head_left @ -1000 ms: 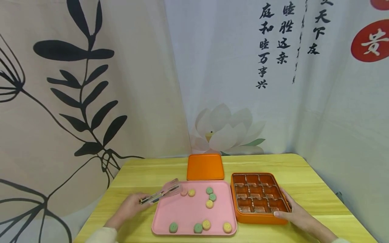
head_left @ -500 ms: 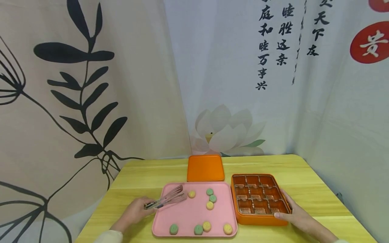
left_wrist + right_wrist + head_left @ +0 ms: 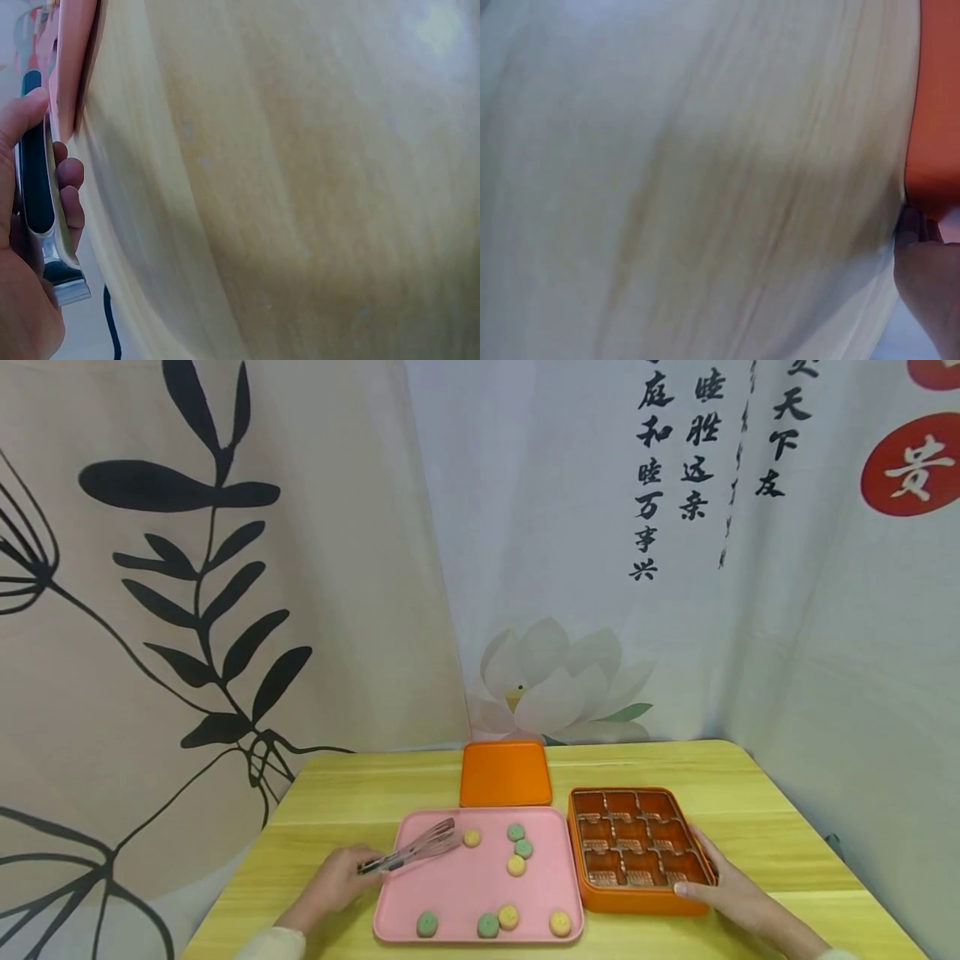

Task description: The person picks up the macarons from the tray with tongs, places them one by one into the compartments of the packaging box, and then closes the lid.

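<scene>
My left hand (image 3: 341, 877) grips a pair of metal food tongs (image 3: 408, 853) by the handle end, thumb on the dark strip in the left wrist view. Their tips reach over the upper left of the pink tray (image 3: 465, 893), where a pink piece was seen before and is now hidden. Just right of the tips lies a small round yellow pastry (image 3: 472, 837). At the right, my right hand (image 3: 723, 881) holds the near right corner of an orange box (image 3: 645, 903), thumb on its front rim, fingers along its side. Clear dividers split its inside into several compartments.
More green and yellow pastries lie on the tray, such as a green pastry (image 3: 427, 924) near its front edge. An orange lid (image 3: 506, 774) lies behind the tray. The wooden table (image 3: 360, 793) ends at a printed curtain (image 3: 360, 568).
The tongs have swung down and right onto the upper left of the tray, covering the pink piece, and their arms have come closer together. My right hand and the box stay put.
</scene>
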The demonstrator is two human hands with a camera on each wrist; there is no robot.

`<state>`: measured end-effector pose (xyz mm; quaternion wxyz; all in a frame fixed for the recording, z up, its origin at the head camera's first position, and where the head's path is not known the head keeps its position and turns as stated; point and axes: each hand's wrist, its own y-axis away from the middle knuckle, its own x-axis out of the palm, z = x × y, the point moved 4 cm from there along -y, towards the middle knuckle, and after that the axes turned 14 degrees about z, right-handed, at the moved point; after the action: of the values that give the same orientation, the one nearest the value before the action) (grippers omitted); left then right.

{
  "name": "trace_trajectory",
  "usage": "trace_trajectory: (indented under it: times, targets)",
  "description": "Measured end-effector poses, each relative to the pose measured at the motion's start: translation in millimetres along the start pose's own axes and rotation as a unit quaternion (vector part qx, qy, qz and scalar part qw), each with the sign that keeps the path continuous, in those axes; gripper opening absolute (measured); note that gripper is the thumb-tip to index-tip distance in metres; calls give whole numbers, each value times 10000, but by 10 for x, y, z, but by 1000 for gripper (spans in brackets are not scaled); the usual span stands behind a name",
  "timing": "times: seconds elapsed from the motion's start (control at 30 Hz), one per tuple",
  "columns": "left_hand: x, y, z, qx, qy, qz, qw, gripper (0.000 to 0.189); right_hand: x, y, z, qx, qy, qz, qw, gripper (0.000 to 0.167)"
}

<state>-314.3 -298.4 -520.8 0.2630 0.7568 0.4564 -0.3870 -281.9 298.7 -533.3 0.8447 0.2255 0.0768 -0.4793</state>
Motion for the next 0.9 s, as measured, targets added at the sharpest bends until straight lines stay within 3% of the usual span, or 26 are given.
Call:
trace_trajectory:
  times: [0.23,0.5,0.63,0.9]
  targets:
    - [-20,16,-30,90,-30,-36,9999,25,-11,0,-10,-23,-53,-2,10000,102]
    - [-102,29,-117,231,317,-87,9992,19,9,-2,9,-272,-143,-7,9995,102]
    - [-150,-19,-207,304,317,-135,9989,15,9,-6,21,-285,-177,-21,9994,102]
    - [-196,-138,-456,487,380,85,9981,18,9,3,15,-197,-185,-4,9996,103]
